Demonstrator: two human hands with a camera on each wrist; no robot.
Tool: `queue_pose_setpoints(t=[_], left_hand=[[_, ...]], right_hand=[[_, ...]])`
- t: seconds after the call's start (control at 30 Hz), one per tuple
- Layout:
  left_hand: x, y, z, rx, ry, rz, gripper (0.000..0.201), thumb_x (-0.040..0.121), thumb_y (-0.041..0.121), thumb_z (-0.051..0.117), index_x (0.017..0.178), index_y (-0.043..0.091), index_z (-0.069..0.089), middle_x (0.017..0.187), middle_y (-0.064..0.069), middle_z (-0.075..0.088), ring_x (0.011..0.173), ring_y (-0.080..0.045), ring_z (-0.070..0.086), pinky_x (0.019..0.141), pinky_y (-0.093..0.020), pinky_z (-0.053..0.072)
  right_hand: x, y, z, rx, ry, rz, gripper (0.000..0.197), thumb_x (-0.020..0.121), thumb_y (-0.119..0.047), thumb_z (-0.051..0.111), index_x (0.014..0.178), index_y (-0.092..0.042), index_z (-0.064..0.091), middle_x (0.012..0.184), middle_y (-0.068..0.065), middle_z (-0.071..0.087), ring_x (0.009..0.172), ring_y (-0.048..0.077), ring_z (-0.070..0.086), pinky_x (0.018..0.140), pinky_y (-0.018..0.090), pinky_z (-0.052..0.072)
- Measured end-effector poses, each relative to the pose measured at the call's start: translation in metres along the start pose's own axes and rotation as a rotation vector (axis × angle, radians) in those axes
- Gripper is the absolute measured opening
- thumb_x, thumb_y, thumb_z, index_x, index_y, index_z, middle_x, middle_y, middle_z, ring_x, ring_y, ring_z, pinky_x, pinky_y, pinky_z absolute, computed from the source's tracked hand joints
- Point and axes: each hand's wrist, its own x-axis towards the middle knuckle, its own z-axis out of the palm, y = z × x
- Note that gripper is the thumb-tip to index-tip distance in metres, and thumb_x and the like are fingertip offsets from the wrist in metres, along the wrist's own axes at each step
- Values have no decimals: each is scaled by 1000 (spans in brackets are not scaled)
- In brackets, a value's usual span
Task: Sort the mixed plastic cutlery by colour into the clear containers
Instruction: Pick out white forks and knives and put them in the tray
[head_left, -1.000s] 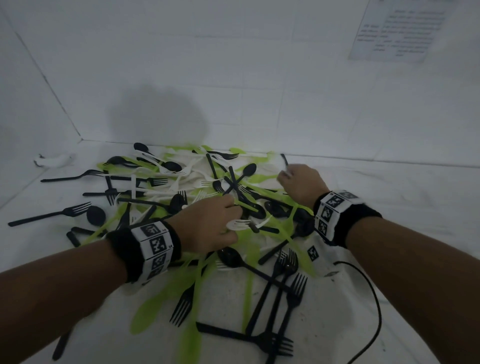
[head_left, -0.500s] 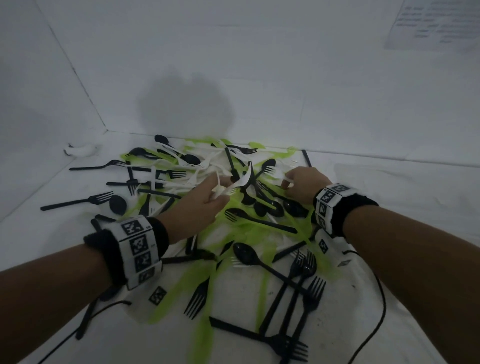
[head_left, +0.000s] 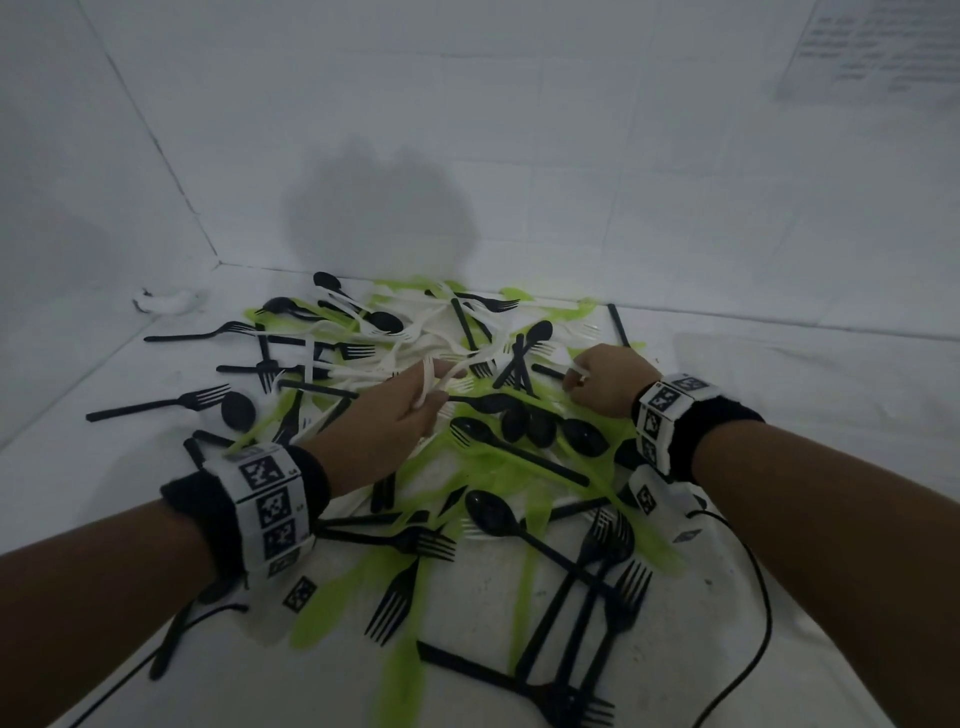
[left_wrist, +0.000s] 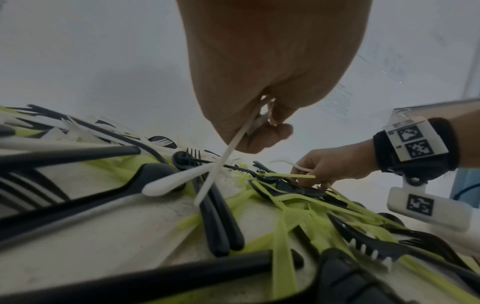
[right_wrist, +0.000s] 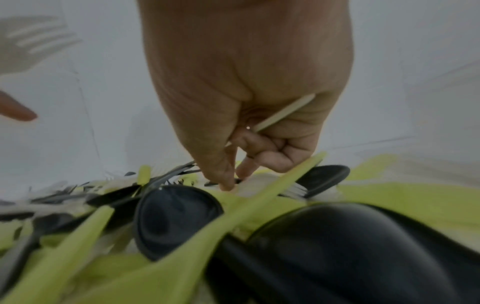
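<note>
A heap of black, white and lime-green plastic cutlery (head_left: 467, 447) covers the white surface in the corner. My left hand (head_left: 410, 410) is over the middle of the heap and grips white cutlery (head_left: 428, 382); the white handles (left_wrist: 228, 156) stick down out of the fist. My right hand (head_left: 605, 382) is at the heap's right side, fingers curled round a white piece (right_wrist: 283, 115), with thumb and forefinger down among black spoons (right_wrist: 179, 220) and green pieces (right_wrist: 272, 191). No clear container is in view.
White walls close the corner behind and to the left. A crumpled white scrap (head_left: 166, 301) lies at the far left. Black cables (head_left: 748, 654) trail from the wrist bands across the near surface. Black forks (head_left: 587, 613) lie nearest me.
My left hand has lifted from the heap's centre and moved farther back with white cutlery in it. The right hand stays at the right side, still holding a white piece.
</note>
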Motion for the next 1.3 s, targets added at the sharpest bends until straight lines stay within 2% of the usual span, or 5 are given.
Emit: queue_pose_setpoints(t=[0.13,0.37,0.57,1.03,1.3], left_hand=[[-7,2,-3,16,-20,-6,13,103,31,51,115,29,54,89,-14,61,71,-18,54,68,-39,48],[-10,-13,-9,145,-112,42,38,105,12,38,140,27,45,120,7,55,106,-5,51,90,-21,41],[-15,-14,-16,-47,-102,-27,19,108,32,46,99,17,55,84,-3,72,70,-19,64,72,-46,54],[-4,-24,-16,-32,73,-108,26,106,31,52,92,10,48,69,0,47,58,-10,42,57,-29,37],[44,-11,1,8,46,-148,29,105,30,52,88,7,47,83,-7,57,67,-22,59,47,-20,41]], right_hand=[[-2,-5,2,-94,22,-44,25,96,-24,53,74,-18,64,83,5,67,83,26,65,67,31,48],[-11,-16,-4,-268,120,-33,17,100,-23,43,104,-18,59,102,5,64,85,27,58,70,34,47],[-27,-29,-19,-542,203,-27,32,96,-10,47,127,-19,48,77,-1,46,71,24,47,61,32,36],[-35,-33,-24,-192,585,-124,19,103,-24,47,119,-15,43,93,2,62,64,30,56,56,34,37],[-49,-50,6,117,146,23,32,97,-41,59,111,-12,56,95,3,62,88,25,61,71,35,50]])
